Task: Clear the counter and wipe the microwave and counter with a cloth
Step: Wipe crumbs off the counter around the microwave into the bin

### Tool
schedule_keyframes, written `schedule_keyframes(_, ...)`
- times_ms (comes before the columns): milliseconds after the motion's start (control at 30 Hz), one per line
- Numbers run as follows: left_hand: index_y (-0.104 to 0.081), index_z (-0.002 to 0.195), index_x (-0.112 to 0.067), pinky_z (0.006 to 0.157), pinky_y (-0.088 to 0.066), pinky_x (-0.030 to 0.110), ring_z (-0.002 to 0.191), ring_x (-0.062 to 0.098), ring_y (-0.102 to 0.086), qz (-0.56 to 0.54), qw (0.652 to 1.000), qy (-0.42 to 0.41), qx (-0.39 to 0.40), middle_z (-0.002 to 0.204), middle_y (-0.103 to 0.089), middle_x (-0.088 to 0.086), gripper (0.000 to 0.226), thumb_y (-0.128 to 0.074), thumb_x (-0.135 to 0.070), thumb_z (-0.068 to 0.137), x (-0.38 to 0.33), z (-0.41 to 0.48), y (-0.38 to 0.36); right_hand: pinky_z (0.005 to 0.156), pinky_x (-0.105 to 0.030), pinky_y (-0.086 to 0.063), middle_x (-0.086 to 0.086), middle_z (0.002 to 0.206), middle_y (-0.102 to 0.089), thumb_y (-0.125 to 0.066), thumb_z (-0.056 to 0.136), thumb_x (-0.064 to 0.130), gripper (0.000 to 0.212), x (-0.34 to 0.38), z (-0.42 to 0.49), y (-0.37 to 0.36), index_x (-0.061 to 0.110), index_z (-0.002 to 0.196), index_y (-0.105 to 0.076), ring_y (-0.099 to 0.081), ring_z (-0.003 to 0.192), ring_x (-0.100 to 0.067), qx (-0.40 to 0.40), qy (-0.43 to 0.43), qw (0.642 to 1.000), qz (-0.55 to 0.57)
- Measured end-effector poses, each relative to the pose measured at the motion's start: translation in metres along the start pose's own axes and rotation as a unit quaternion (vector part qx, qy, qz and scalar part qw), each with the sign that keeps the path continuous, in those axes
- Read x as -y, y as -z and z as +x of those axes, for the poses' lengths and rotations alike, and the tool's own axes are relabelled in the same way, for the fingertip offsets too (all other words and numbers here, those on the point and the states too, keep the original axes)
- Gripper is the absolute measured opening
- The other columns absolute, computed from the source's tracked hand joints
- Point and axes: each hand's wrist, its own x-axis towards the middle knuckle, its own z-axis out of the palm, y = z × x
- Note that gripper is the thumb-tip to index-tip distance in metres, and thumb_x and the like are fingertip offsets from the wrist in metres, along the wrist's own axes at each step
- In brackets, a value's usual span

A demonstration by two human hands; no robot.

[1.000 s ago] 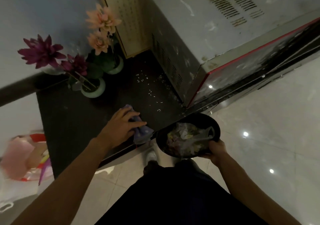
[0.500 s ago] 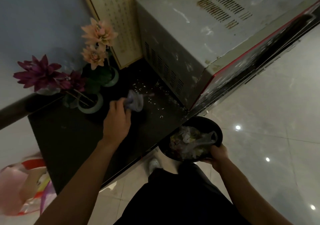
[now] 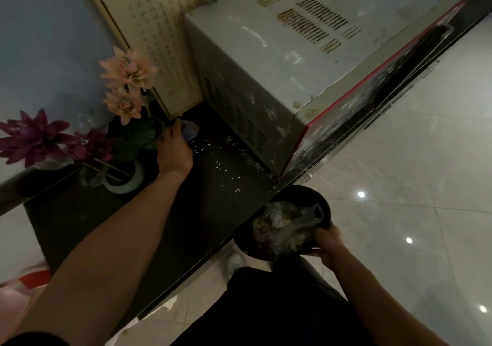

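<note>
Clutching cloth (image 3: 191, 130), left grip (image 3: 173, 150) (right grip (image 3: 328, 242) holds bowl (image 3: 298, 190)).

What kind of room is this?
Probably a kitchen or snack corner: a grubby microwave sits on a dark counter scattered with crumbs, the right hand holds a bowl of food scraps, and the left hand grips a cloth.

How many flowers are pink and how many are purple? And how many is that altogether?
Pink flowers: 2
Purple flowers: 2
Total: 4
</note>
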Motion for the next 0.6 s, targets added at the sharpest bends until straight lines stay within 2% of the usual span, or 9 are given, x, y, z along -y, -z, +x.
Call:
schedule_keyframes(133, -0.031, 0.157, -0.011, 0.119, -0.028, 0.048, 0.140, 0.043, -0.039, 0.003, 0.999, -0.041, -0.012, 0.157, -0.038, 0.020, 0.067, -0.047, 0.006, 0.094, -0.008, 0.024, -0.004, 0.059, -0.052, -0.061, -0.014, 0.105, -0.066, -0.052, 0.096, 0.006, 0.037, 0.001, 0.005, -0.001, 0.020, 0.130, -0.053, -0.068, 0.085, -0.037, -0.004, 0.004, 1.000, -0.013)
schedule_keyframes(267, -0.037, 0.155, -0.010, 0.119, -0.033, 0.045, 0.139, 0.041, -0.042, -0.016, 0.997, -0.046, 0.063, 0.154, -0.044, 0.021, 0.055, -0.040, 0.001, 0.101, 0.001, 0.040, -0.014, 0.061, -0.054, -0.061, -0.016, 0.109, -0.067, -0.057, 0.094, 0.010, 0.039, 0.002, 0.008, 0.000, 0.021, 0.132, -0.054, -0.069, 0.086, -0.038, -0.005, 0.007, 1.000, -0.023)
schedule_keyframes(367, -0.046, 0.151, -0.019, 0.107, -0.043, 0.047, 0.130, 0.041, -0.046, 0.024, 0.994, -0.084, 0.072, 0.147, -0.054, 0.016, 0.054, -0.040, -0.002, 0.100, -0.005, 0.026, -0.017, 0.065, -0.057, -0.061, -0.016, 0.108, -0.067, -0.058, 0.088, 0.010, 0.040, -0.001, 0.013, 0.001, 0.023, 0.126, -0.054, -0.069, 0.087, -0.040, -0.011, 0.000, 0.999, -0.039)
schedule_keyframes(467, -0.048, 0.149, -0.027, 0.088, -0.049, 0.047, 0.125, 0.038, -0.045, 0.053, 0.988, -0.118, 0.079, 0.145, -0.056, 0.007, 0.053, -0.042, -0.006, 0.101, -0.022, 0.003, -0.015, 0.072, -0.057, -0.061, -0.012, 0.106, -0.070, -0.058, 0.066, 0.022, 0.063, -0.009, 0.029, 0.004, 0.027, 0.128, -0.057, -0.069, 0.091, -0.039, -0.029, 0.006, 0.996, -0.079)
schedule_keyframes(600, -0.048, 0.148, -0.034, 0.087, -0.049, 0.045, 0.121, 0.032, -0.047, 0.034, 0.981, -0.151, 0.116, 0.148, -0.055, -0.002, 0.045, -0.041, -0.018, 0.106, -0.025, -0.018, -0.020, 0.075, -0.056, -0.060, -0.010, 0.102, -0.072, -0.058, 0.057, 0.026, 0.067, -0.025, 0.053, 0.009, 0.031, 0.123, -0.060, -0.070, 0.092, -0.038, -0.037, 0.018, 0.995, -0.093)
